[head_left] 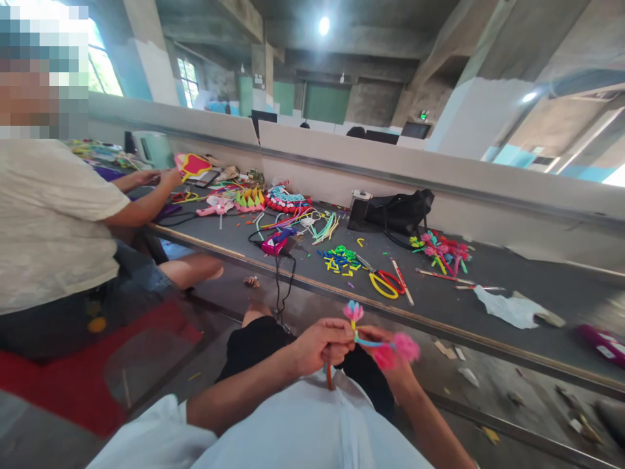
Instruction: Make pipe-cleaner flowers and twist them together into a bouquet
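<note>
Above my lap, my left hand (326, 342) pinches a small bunch of fuzzy pipe-cleaner flowers (354, 311). One bloom, pink and light blue, stands up on a yellow stem. A blue stem runs right to bright pink blooms (406, 347), which blur a little. An orange-brown stem end hangs below my left fingers. My right hand (398, 376) is closed near the stems, its fingertips meeting the bunch beside my left fingers; the pink blooms cover part of it. Nearest on the table lie yellow-and-red-handled scissors (385, 284) and a pile of short blue, green and yellow pieces (340, 259).
On the dark table (527, 273) lie a glue gun (286, 233) on a pink box, a black bag (403, 212), finished flowers (442, 253), pipe cleaners (326, 228) and white paper (510, 307). A co-worker (53, 215) sits at left, hands on a red-and-yellow piece. A cord hangs off the edge.
</note>
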`<act>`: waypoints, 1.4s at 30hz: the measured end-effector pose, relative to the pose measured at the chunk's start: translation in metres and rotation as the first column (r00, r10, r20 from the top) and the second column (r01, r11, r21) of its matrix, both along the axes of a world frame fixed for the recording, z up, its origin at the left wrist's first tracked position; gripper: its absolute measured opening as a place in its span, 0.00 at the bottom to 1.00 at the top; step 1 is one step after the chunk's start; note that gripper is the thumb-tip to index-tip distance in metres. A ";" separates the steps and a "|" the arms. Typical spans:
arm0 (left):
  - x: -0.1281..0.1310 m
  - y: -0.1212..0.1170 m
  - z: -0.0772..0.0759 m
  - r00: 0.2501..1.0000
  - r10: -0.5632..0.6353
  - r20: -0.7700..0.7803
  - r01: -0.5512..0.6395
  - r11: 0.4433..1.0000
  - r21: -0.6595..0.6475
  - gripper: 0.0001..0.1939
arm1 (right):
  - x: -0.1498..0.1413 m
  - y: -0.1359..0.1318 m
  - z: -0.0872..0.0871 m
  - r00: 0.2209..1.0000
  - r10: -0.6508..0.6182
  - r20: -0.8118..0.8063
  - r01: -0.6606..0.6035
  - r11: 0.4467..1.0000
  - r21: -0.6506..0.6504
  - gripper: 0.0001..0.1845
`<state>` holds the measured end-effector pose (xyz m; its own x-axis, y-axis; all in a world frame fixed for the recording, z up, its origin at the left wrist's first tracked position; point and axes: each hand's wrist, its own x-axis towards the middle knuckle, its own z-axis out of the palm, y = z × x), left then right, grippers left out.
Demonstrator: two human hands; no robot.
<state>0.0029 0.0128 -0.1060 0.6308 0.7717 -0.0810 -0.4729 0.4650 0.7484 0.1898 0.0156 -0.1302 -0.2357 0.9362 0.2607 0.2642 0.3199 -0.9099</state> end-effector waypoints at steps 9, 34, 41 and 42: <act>-0.009 0.000 0.001 0.974 -0.103 -0.201 0.113 0.993 0.041 0.11 | 0.009 0.028 0.052 0.975 0.206 0.088 -0.208 0.978 0.007 0.06; 0.004 0.004 0.000 0.995 0.074 0.069 -0.066 0.991 -0.118 0.13 | -0.001 -0.016 -0.001 0.986 -0.142 0.093 0.138 0.990 0.042 0.13; -0.002 0.000 0.002 0.994 -0.090 0.060 0.096 0.988 -0.117 0.12 | -0.005 0.003 0.003 1.000 -0.030 -0.004 0.030 1.000 -0.004 0.12; -0.003 0.000 0.002 0.994 -0.098 0.054 0.104 0.988 -0.117 0.13 | -0.006 0.003 0.006 1.000 -0.023 -0.007 0.023 1.000 -0.010 0.13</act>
<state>-0.0001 0.0132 -0.1038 0.7103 0.6905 -0.1367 -0.4530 0.5971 0.6620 0.1842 0.0189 -0.1243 -0.2124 0.9439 0.2528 0.2654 0.3047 -0.9147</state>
